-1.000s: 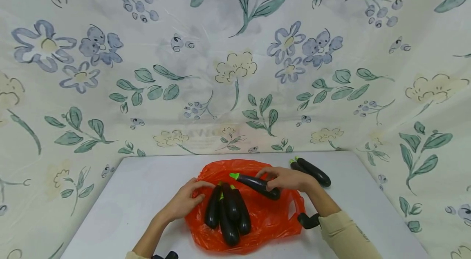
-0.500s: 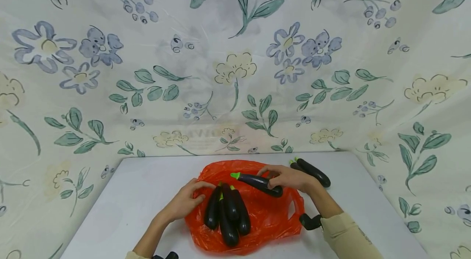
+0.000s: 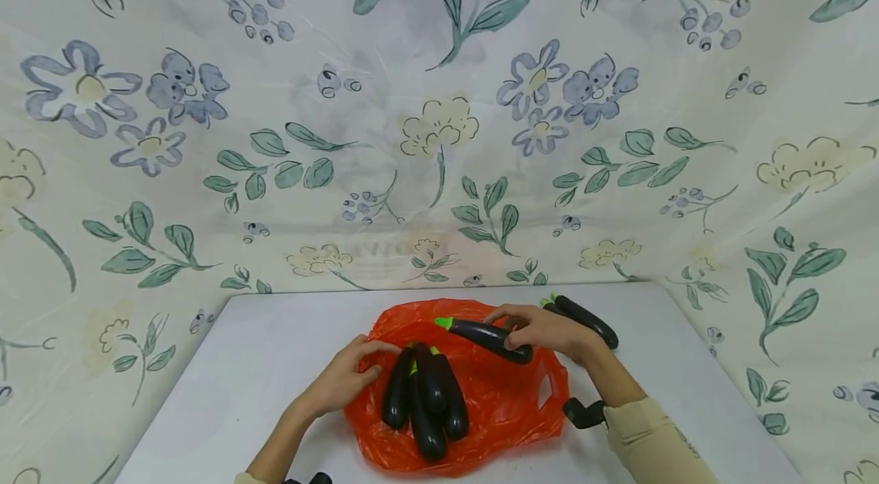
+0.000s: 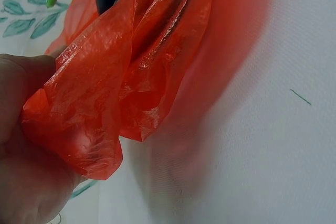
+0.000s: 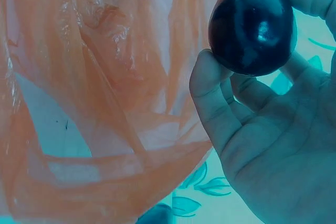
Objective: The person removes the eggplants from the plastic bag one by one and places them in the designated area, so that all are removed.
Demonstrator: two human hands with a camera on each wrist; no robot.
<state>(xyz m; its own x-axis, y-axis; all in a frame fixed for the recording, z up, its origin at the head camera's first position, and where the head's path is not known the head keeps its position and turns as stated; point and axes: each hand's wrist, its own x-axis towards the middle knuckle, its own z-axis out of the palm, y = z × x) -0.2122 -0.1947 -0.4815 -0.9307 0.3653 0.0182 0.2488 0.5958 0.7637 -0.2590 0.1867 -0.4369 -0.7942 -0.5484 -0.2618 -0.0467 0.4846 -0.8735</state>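
My right hand [image 3: 549,330] holds a dark purple eggplant [image 3: 484,334] between thumb and fingers, above the right part of a red plastic bag [image 3: 504,411]. Its green stem end points left; the rounded end of this eggplant [image 5: 252,30] faces the right wrist camera. Several more eggplants [image 3: 429,434] lie bunched together in the left half of the bag, stems toward the back. At the bag's left edge is my left hand [image 3: 343,379], and in the left wrist view the crumpled red film of the bag [image 4: 84,124] sits in its grip. Some left fingers are hidden by the film.
Two eggplants [image 3: 587,321] lie side by side at the back right of the white table [image 3: 275,346], behind my right forearm. A handle hole shows at the bag's right side. A floral sheet [image 3: 384,133] hangs behind the table and along its sides.
My right hand has shifted a little to the right and up with the eggplant in its grip. The left hand and the eggplants in the bag have stayed put.
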